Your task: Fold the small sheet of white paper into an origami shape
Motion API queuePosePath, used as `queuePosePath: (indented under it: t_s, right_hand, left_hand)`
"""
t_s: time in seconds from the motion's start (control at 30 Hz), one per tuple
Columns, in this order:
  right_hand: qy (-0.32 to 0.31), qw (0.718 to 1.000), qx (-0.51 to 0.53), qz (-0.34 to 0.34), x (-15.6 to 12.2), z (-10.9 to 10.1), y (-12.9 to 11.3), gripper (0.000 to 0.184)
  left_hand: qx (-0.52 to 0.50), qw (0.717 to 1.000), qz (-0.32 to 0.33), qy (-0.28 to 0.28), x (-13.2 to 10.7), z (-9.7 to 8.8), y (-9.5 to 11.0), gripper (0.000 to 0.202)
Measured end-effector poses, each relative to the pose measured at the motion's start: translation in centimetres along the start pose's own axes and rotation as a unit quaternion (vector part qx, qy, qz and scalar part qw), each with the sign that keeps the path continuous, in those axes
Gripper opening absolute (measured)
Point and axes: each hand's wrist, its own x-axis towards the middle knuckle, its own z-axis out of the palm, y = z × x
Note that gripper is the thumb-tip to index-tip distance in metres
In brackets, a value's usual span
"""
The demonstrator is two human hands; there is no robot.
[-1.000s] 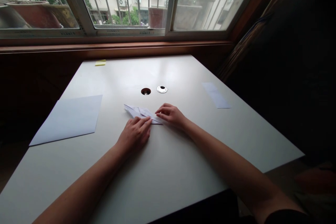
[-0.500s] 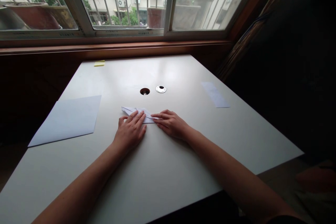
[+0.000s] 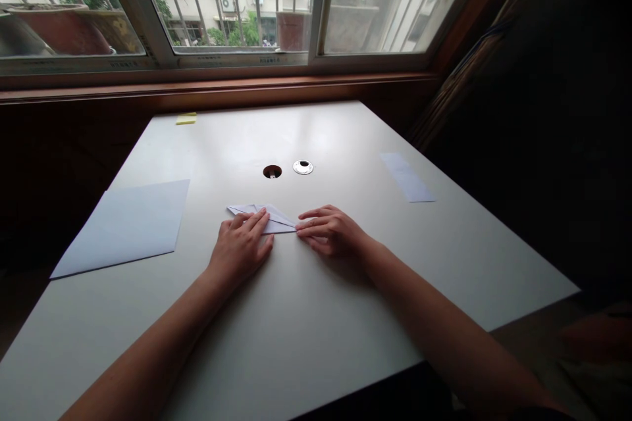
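A folded white paper [image 3: 279, 218], long and pointed, lies flat near the middle of the white table. Across its left part rest the fingers of my left hand [image 3: 241, 240], stretched out and pressing down, with the thumb spread apart at the near edge. At the sharp right tip, my right hand [image 3: 333, 230] has its fingertips drawn together on the paper. Crease lines and overlapping layers show between the two hands. My left fingers hide some of the paper's left half.
A large white sheet [image 3: 123, 227] lies at the table's left edge. A narrow paper strip [image 3: 407, 177] is on the right. Beyond the folded paper are a round hole [image 3: 272, 172] and a silver cap [image 3: 303, 167]. Yellow sticky notes [image 3: 186, 118] lie at the far left, below the window.
My right hand has shifted slightly right, off the paper's body to its tip. My left hand has slid slightly left. More of the paper's right part shows.
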Motion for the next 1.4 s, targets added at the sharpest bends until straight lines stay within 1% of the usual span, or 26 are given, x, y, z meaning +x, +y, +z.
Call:
queuePosePath:
  t_s: [0.1, 0.23, 0.43, 0.53, 0.67, 0.73, 0.83, 1.03, 1.4]
  right_hand:
    - [0.004, 1.0, 0.003, -0.001, -0.2, -0.2, -0.1, 0.028]
    - [0.011, 1.0, -0.007, 0.014, -0.3, 0.0, 0.0, 0.029]
    - [0.013, 1.0, 0.001, 0.011, 0.0, 0.1, 0.6, 0.044]
    - [0.009, 1.0, -0.001, 0.005, 0.1, 0.1, 0.7, 0.038]
    - [0.006, 1.0, -0.012, 0.005, 0.2, 0.3, 0.9, 0.031]
    - [0.008, 1.0, -0.02, 0.005, 0.2, 0.4, 1.0, 0.029]
    - [0.01, 0.999, -0.031, -0.006, 0.2, 0.5, 1.1, 0.025]
    - [0.026, 0.998, -0.05, -0.025, 0.3, 0.7, 0.9, 0.019]
    - [0.037, 0.997, -0.065, -0.007, 0.8, 1.1, 0.1, 0.016]
  left_hand:
    - [0.0, 1.0, 0.002, 0.005, 0.0, -0.1, 0.0, 0.049]
    - [-0.003, 1.0, 0.004, 0.014, 0.1, -0.3, -0.1, 0.045]
    - [-0.026, 1.0, 0.007, 0.008, 0.1, -0.5, -0.4, 0.051]
    - [-0.041, 0.999, 0.022, 0.006, 0.1, -0.5, -0.4, 0.047]
    - [-0.066, 0.995, 0.071, 0.016, 0.2, -0.1, -0.6, 0.036]
    - [-0.07, 0.993, 0.092, 0.019, 0.2, 0.1, -0.6, 0.035]
    - [-0.07, 0.991, 0.107, 0.026, 0.1, 0.4, -0.7, 0.033]
    - [-0.087, 0.988, 0.113, 0.054, -0.1, 0.8, -0.7, 0.03]
    - [-0.121, 0.985, 0.107, 0.067, -0.2, 1.1, -0.8, 0.025]
